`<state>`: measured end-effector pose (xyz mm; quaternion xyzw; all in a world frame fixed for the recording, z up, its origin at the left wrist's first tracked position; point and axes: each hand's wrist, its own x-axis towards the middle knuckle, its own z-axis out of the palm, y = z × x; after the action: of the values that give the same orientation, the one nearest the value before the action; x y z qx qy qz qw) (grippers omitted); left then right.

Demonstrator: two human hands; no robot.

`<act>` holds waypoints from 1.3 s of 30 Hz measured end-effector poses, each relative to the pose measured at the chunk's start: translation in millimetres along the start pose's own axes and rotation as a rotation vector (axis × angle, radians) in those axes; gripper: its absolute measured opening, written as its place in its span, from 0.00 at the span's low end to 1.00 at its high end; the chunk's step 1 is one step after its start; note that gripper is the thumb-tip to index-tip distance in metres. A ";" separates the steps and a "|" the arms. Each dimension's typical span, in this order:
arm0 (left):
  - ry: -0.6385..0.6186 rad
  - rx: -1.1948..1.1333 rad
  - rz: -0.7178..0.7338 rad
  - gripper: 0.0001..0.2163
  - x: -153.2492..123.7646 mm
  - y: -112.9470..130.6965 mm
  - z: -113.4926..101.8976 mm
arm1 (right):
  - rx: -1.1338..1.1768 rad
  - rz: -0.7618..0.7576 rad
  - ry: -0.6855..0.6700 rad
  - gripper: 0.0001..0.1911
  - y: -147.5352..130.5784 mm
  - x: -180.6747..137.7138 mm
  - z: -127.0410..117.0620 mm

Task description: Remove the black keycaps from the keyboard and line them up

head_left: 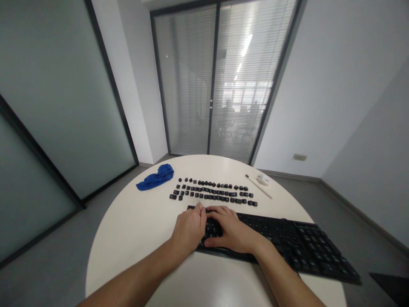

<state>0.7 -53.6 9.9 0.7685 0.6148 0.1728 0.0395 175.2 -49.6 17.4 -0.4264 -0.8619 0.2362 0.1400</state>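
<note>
A black keyboard (287,241) lies across the round white table (134,230), running from the middle to the right edge. My left hand (189,230) rests at the keyboard's left end with its fingers pinched together on a thin wire tool I can barely make out. My right hand (231,232) lies on the keyboard's left part, fingers flat and pressing it down. Beyond the keyboard, several loose black keycaps (213,192) are laid out in rows on the table.
A crumpled blue cloth (156,178) lies at the far left of the table. A thin brush or stick (259,187) and small white bits (263,179) lie at the far right. Glass doors with blinds stand behind the table.
</note>
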 end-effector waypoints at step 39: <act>-0.030 0.000 0.016 0.17 1.0 -5.9 -2.2 | 0.033 -0.034 0.010 0.37 -1.5 -1.4 -3.8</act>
<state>-5.4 -51.6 10.6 0.7758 0.6081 0.1617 0.0473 176.7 -50.4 21.4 -0.4104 -0.8642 0.2458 0.1556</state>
